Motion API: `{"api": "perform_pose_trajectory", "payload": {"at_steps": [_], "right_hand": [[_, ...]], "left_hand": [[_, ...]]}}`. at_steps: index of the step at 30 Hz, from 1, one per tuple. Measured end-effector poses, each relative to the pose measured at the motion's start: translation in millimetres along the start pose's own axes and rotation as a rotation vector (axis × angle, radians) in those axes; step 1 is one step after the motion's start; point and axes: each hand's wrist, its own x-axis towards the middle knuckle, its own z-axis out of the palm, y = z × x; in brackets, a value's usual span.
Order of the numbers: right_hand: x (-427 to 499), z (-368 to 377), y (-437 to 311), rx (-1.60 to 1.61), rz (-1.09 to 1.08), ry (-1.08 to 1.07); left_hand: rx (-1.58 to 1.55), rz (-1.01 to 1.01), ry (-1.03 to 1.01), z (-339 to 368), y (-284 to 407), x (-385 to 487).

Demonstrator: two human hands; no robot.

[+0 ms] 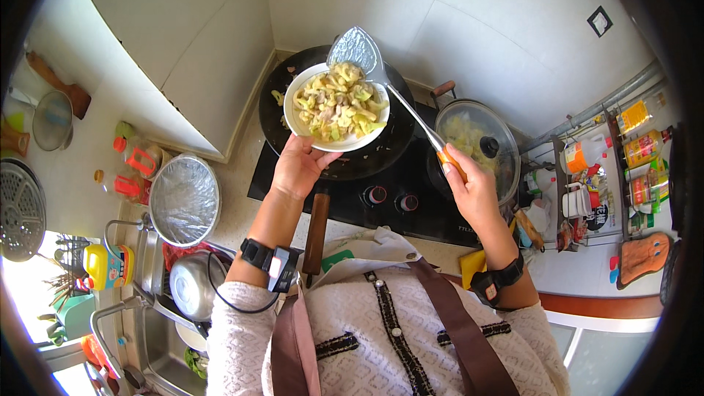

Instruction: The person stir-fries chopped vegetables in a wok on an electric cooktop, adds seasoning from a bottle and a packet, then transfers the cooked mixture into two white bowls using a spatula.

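Note:
My left hand holds a white bowl from below at its near rim. Cooked cauliflower pieces with bits of meat fill the bowl. Under it lies a black wok on the cooktop, with a few food scraps inside and its wooden handle pointing towards me. My right hand grips the orange handle of a metal wok spatula, whose blade touches or nearly touches the far side of the food.
A second pan with a glass lid stands right on the black cooktop. To the left are a film-covered bowl, oil bottles, a metal pot and the sink. A rack of bottles stands at the right wall.

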Motion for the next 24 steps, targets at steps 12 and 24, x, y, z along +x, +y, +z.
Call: {"api": "perform_pose_trajectory", "payload": {"at_steps": [12,24], "right_hand": [[9,7,11,0.389,0.398,-0.059],[61,-43,22,-0.284,0.297,-0.536]], "left_hand": [[-0.002,0.008,0.071,-10,11,-5],[0.121,0.222,0.161,-61,61,-87]]}}
